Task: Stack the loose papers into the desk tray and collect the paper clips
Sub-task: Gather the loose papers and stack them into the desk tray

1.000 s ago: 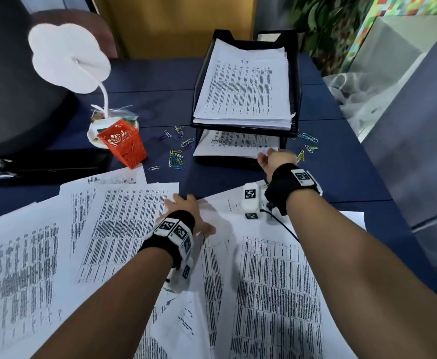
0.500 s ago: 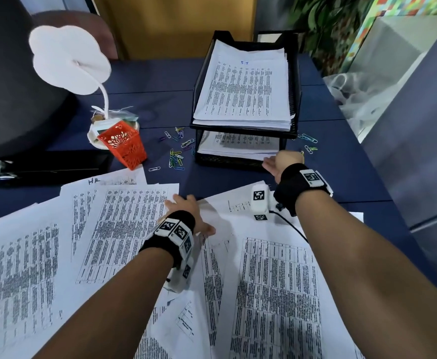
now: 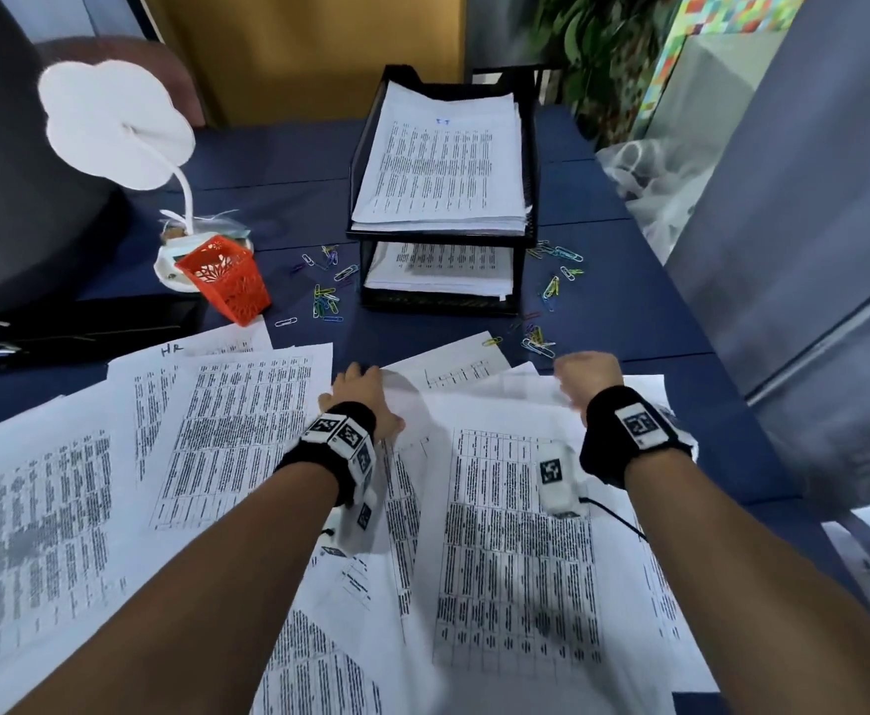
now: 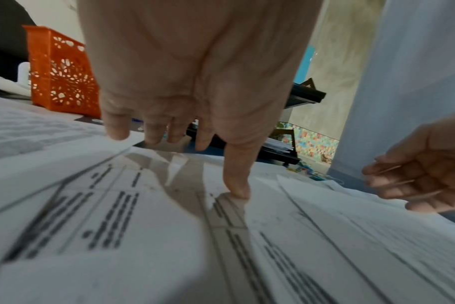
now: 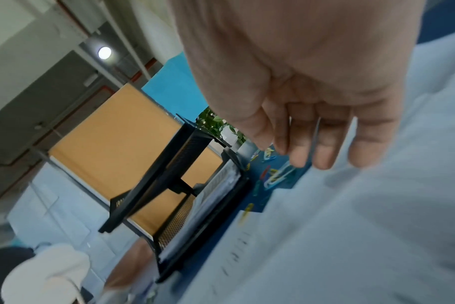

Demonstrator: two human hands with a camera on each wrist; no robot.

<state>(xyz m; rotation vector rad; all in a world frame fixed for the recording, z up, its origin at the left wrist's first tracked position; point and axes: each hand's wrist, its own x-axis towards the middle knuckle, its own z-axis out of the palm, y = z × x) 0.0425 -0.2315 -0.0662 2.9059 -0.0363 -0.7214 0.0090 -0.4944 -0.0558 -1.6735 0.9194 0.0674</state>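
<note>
Loose printed papers point(image 3: 226, 430) cover the near half of the blue desk. My left hand point(image 3: 358, 399) rests flat on them with fingers spread; in the left wrist view its thumb point(image 4: 237, 185) presses a sheet. My right hand point(image 3: 585, 376) hovers just above the papers' far right edge, fingers loosely curled point(image 5: 312, 144) and empty. The black two-tier desk tray point(image 3: 371, 131) stands beyond, with a thick stack point(image 3: 443, 162) on top and sheets point(image 3: 438, 273) in the lower tier. Coloured paper clips lie left of the tray point(image 3: 325, 301), right of it point(image 3: 557, 260) and near my right hand point(image 3: 536, 340).
An orange perforated basket point(image 3: 226, 281) stands left of the tray, in front of a white lamp point(image 3: 113, 126). A dark flat object point(image 3: 87, 327) lies at the left edge. The desk's right edge runs close beside my right arm, with a grey panel point(image 3: 809, 198) beyond.
My right hand has drawn back from the tray's lower tier toward me and now hangs over the loose papers. The sheet it pushed lies inside the lower tier. My left hand stayed put.
</note>
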